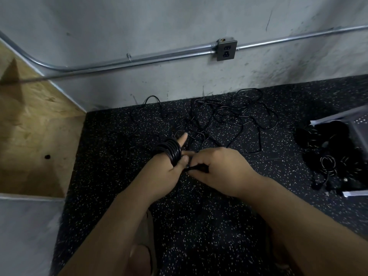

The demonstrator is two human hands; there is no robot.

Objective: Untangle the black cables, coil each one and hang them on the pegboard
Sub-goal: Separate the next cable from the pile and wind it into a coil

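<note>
A black cable coil (171, 152) is wound in several loops around the fingers of my left hand (166, 170), whose index finger points forward. My right hand (217, 168) sits just to the right, its fingers curled round the black cable end (197, 168) between the two hands. Beyond my hands, a tangle of loose black cables (225, 120) lies on the speckled black floor mat near the wall. The pegboard (358, 126) shows only partly at the right edge, lying low and tilted.
A pile of black cables (330, 156) lies at the right beside the pegboard and a white sheet (356, 193). A grey wall carries a metal conduit (139, 58) and an outlet box (226, 49). A plywood panel (33, 124) stands at the left.
</note>
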